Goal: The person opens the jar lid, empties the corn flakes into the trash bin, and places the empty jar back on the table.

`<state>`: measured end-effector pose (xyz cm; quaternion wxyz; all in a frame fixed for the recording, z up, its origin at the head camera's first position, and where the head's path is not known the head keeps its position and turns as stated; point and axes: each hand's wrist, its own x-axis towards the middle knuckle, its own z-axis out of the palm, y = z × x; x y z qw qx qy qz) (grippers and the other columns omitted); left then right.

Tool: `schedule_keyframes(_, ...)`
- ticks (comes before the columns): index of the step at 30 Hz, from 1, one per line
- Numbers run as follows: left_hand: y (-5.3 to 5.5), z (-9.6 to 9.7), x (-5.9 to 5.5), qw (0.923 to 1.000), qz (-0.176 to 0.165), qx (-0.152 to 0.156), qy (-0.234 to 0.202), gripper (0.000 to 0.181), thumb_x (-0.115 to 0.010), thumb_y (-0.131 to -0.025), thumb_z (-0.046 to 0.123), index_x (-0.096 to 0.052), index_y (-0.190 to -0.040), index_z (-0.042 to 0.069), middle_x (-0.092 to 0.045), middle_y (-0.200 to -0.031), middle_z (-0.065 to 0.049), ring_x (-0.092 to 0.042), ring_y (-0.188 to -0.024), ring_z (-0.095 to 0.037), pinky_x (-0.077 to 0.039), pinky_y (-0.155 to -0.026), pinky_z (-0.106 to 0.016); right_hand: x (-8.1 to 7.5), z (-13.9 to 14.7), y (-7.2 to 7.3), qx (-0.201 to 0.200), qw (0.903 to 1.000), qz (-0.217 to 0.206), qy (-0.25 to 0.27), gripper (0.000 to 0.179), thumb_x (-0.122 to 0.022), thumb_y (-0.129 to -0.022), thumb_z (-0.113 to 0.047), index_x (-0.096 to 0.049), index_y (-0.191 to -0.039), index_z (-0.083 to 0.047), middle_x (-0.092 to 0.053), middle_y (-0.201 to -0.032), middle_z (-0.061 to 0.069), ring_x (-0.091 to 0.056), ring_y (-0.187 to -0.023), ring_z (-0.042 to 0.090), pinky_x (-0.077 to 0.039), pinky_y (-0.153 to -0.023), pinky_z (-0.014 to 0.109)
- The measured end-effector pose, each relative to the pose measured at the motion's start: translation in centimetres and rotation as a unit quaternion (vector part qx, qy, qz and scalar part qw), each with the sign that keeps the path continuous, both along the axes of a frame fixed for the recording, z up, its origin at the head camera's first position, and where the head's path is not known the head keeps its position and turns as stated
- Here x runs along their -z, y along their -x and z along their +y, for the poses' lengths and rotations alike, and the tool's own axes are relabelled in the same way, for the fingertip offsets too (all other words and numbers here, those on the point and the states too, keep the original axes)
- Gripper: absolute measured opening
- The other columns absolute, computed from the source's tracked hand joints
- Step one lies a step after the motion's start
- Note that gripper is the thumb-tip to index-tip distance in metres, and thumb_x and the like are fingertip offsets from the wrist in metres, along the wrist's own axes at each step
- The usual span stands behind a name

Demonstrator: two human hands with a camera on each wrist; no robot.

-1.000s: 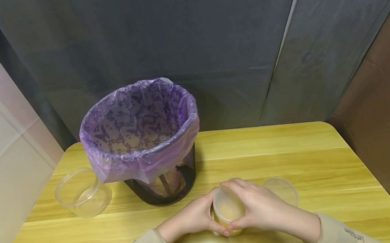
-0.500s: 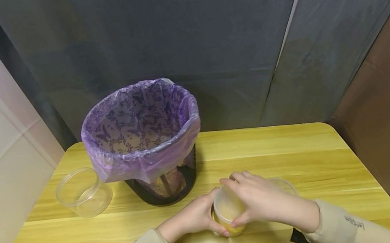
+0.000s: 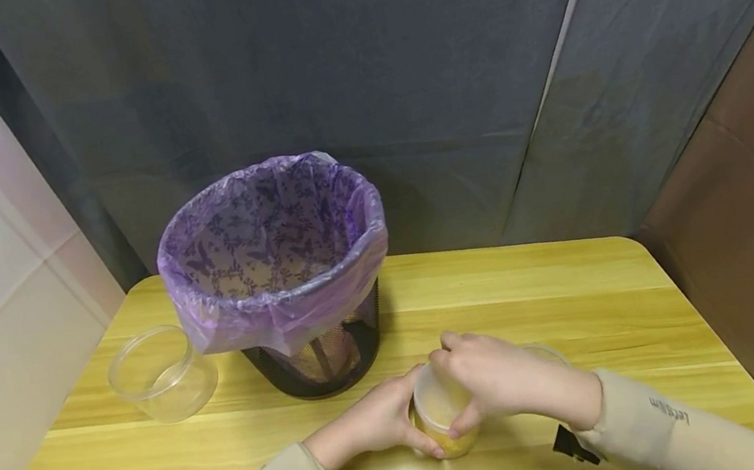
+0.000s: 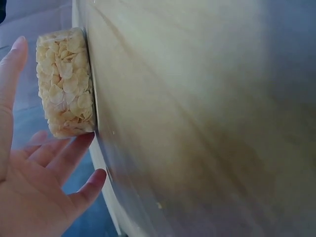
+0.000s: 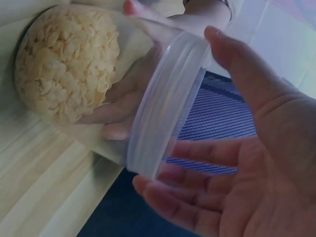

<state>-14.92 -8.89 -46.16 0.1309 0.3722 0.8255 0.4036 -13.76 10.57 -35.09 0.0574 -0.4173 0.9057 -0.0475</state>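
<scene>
A clear plastic jar (image 3: 461, 445) stands upright on the table, roughly half filled with pale yellow flakes (image 5: 69, 64). Its translucent screw lid (image 5: 168, 98) sits on top. My left hand (image 3: 376, 423) grips the jar's side, thumb on the near face and fingers around the far side. In the left wrist view the flake-filled lower part (image 4: 66, 84) shows beyond that palm. My right hand (image 3: 496, 375) holds the lid by its rim, thumb near and fingers on the opposite edge. Part of the lid's top is hidden beneath this hand.
A mesh wastebasket (image 3: 319, 361) lined with a purple bag (image 3: 286, 313) stands behind and left of the jar. Farther left is an uncovered clear container (image 3: 165, 380). A clear round rim (image 3: 548, 351) shows behind my right wrist. Grey cloth (image 3: 321, 56) hangs behind the table.
My right hand has turned on the lid, its fingers curling more and the wrist swinging slightly. My left hand and the jar have stayed nearly still. The clear round piece is more hidden.
</scene>
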Motion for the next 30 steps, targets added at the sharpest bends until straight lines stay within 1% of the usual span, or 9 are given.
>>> schedule_keyframes(6,0.1,0.1,0.1,0.9998,0.008,0.018,-0.005,0.086,-0.089,-0.06,0.039,-0.046,-0.131,0.016,-0.062,-0.111,0.009,-0.057,-0.098,-0.004,-0.047,-0.088,-0.024,0.2,0.4,0.6,-0.025,0.9997,0.0,-0.007,0.075,-0.084,-0.06,-0.053,-0.063,-0.111,-0.002,-0.053,-0.092,0.002,-0.056,-0.075,0.013,-0.052,-0.068,0.025)
schedule_keyframes(9,0.3,0.1,0.0,0.9996,0.016,0.024,-0.006,0.087,-0.089,-0.059,0.039,-0.046,-0.131,0.016,-0.062,-0.112,0.007,-0.057,-0.099,-0.004,-0.046,-0.089,-0.024,0.4,0.6,0.8,-0.038,0.9993,0.008,-0.004,0.075,-0.084,-0.06,-0.054,-0.062,-0.111,-0.002,-0.053,-0.092,0.002,-0.056,-0.075,0.013,-0.052,-0.068,0.023)
schedule_keyframes(16,0.5,0.0,-0.2,0.9995,0.005,0.03,-0.012,0.091,-0.09,-0.058,0.034,-0.044,-0.135,0.016,-0.061,-0.117,0.006,-0.056,-0.103,-0.005,-0.046,-0.091,-0.025,0.9,0.9,1.2,-0.061,0.998,0.011,0.013,0.077,-0.083,-0.062,-0.053,-0.062,-0.115,-0.002,-0.051,-0.092,0.0,-0.056,-0.076,0.011,-0.051,-0.07,0.021)
schedule_keyframes(22,0.7,0.1,-0.2,0.9995,0.011,0.029,-0.012,0.09,-0.091,-0.058,0.035,-0.046,-0.133,0.016,-0.062,-0.116,0.006,-0.057,-0.102,-0.005,-0.046,-0.09,-0.025,1.3,1.2,1.7,-0.081,0.9964,0.011,0.023,0.076,-0.082,-0.063,-0.055,-0.062,-0.114,-0.002,-0.05,-0.091,-0.001,-0.054,-0.076,0.01,-0.051,-0.069,0.021)
schedule_keyframes(26,0.9,0.1,-0.4,0.9991,0.015,0.04,-0.003,0.088,-0.091,-0.057,0.035,-0.048,-0.132,0.017,-0.062,-0.114,0.008,-0.057,-0.1,-0.004,-0.046,-0.09,-0.024,1.2,1.5,1.8,-0.097,0.995,-0.003,0.022,0.079,-0.085,-0.06,-0.05,-0.06,-0.119,-0.004,-0.049,-0.095,-0.001,-0.052,-0.081,0.01,-0.05,-0.075,0.022)
schedule_keyframes(30,1.0,0.0,-1.0,0.9982,0.005,0.056,0.022,0.082,-0.091,-0.057,0.036,-0.052,-0.127,0.017,-0.062,-0.112,0.011,-0.056,-0.099,-0.002,-0.045,-0.089,-0.023,0.9,1.3,1.6,-0.117,0.9929,-0.019,0.006,0.084,-0.087,-0.058,-0.044,-0.057,-0.126,-0.005,-0.047,-0.1,-0.002,-0.049,-0.089,0.01,-0.048,-0.083,0.022)
